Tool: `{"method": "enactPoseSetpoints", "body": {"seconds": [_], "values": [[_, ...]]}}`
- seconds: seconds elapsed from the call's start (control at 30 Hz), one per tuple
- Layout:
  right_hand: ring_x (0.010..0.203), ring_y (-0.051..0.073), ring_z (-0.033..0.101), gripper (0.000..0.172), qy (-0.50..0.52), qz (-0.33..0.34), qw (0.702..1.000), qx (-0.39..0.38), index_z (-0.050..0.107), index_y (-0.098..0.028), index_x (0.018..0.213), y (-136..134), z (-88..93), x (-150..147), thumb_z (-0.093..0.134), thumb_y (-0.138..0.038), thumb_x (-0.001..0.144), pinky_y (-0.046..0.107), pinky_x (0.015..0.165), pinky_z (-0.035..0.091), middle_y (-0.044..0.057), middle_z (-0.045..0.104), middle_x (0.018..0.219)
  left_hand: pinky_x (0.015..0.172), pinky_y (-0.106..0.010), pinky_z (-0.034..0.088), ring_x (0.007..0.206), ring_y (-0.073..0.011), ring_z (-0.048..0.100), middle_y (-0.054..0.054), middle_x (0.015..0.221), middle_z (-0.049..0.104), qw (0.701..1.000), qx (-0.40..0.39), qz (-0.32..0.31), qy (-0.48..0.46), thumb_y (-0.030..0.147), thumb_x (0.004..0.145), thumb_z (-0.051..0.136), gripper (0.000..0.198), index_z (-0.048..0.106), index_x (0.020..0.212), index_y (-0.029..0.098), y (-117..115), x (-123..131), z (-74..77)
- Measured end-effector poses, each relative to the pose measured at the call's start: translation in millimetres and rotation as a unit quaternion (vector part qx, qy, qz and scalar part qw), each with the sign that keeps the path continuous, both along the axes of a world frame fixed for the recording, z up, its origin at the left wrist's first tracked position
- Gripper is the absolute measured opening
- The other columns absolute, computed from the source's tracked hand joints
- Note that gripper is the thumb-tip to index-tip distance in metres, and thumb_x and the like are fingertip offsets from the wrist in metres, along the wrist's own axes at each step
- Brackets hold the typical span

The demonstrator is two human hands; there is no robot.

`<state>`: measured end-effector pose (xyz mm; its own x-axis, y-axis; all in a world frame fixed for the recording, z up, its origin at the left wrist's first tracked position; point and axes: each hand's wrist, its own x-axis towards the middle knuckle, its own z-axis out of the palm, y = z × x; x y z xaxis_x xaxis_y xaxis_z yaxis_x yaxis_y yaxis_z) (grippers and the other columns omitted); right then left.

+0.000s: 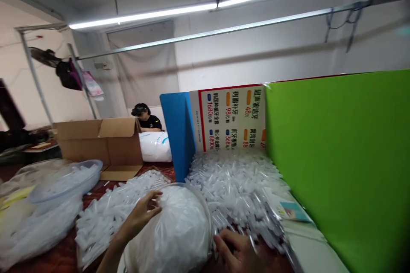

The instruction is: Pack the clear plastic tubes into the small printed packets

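Note:
A bulging white plastic bag [179,230] sits low in the middle, with a pale round rim behind it. My left hand [144,213] is at the bag's upper left side, thumb and fingers apart and curved, holding nothing that I can see. To the bag's right, my right hand [238,249] is by the front of a heap of clear plastic tubes [237,187]. Its fingers are bent together in a pinch; whatever is between them is hidden. A second pile of whitish plastic pieces [112,211] lies left of the bag.
Tall panels stand around the tube heap: blue [176,132], printed [232,119] and green [339,149]. At left are a translucent basin [70,183] with plastic pieces and an open cardboard box [99,145]. Another person [147,119] sits behind a white wrapped bundle [155,147].

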<state>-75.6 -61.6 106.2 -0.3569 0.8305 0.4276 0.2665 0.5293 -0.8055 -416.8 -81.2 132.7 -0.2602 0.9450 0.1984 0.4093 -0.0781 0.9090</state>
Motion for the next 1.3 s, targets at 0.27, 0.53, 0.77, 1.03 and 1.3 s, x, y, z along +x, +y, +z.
{"method": "enactPoseSetpoints", "body": {"seconds": [0.27, 0.53, 0.77, 1.03, 1.3], "values": [[0.085, 0.02, 0.066, 0.032, -0.053, 0.176, 0.983, 0.015, 0.07, -0.02, 0.12, 73, 43.0, -130, 0.054, -0.023, 0.092, 0.032, 0.086, 0.049, 0.008, 0.071, 0.114, 0.073, -0.032, 0.053, 0.078, -0.0229, 0.067, -0.003, 0.08, 0.07, 0.974, 0.071, 0.142, -0.161, 0.051, 0.051, 0.092, 0.056, 0.06, 0.084, 0.02, 16, 28, -31.9], [0.077, 0.019, 0.059, 0.01, -0.036, 0.202, 0.979, -0.017, 0.059, -0.02, 0.077, 88, -3.1, -159, 0.057, -0.023, 0.087, 0.028, 0.071, 0.042, 0.002, 0.063, 0.08, 0.046, -0.022, 0.031, 0.043, -0.0092, 0.042, 0.01, 0.046, 0.046, 0.941, 0.115, 0.186, -0.26, 0.076, 0.049, 0.087, 0.07, 0.042, 0.063, 0.024, 29, 28, -58.6], [0.067, 0.016, 0.055, 0.011, 0.004, 0.201, 0.977, -0.072, 0.055, -0.021, 0.079, 93, -12.3, -156, 0.057, -0.028, 0.087, 0.026, 0.062, 0.038, -0.001, 0.057, 0.072, 0.066, -0.028, 0.053, 0.071, -0.0227, 0.074, -0.005, 0.075, 0.079, 0.922, 0.135, 0.165, -0.322, 0.056, 0.056, 0.094, 0.061, 0.057, 0.09, 0.022, 23, 43, -65.7], [0.073, 0.02, 0.061, 0.02, 0.003, 0.219, 0.974, -0.059, 0.062, -0.019, 0.081, 96, -20.0, -161, 0.057, -0.034, 0.093, 0.028, 0.065, 0.042, 0.003, 0.066, 0.078, 0.074, -0.033, 0.057, 0.08, -0.0276, 0.077, -0.007, 0.079, 0.078, 0.935, 0.124, 0.205, -0.261, 0.052, 0.058, 0.094, 0.055, 0.06, 0.09, 0.022, 13, 44, -65.4], [0.071, 0.017, 0.063, 0.016, 0.066, 0.186, 0.976, 0.092, 0.058, -0.021, 0.082, 102, -38.1, -160, 0.053, -0.019, 0.097, 0.024, 0.067, 0.046, 0.0, 0.063, 0.077, 0.091, -0.039, 0.06, 0.1, -0.0315, 0.075, -0.013, 0.099, 0.079, 0.965, 0.069, 0.153, -0.203, 0.041, 0.066, 0.088, 0.048, 0.068, 0.103, 0.018, 9, 33, -72.7]]}}
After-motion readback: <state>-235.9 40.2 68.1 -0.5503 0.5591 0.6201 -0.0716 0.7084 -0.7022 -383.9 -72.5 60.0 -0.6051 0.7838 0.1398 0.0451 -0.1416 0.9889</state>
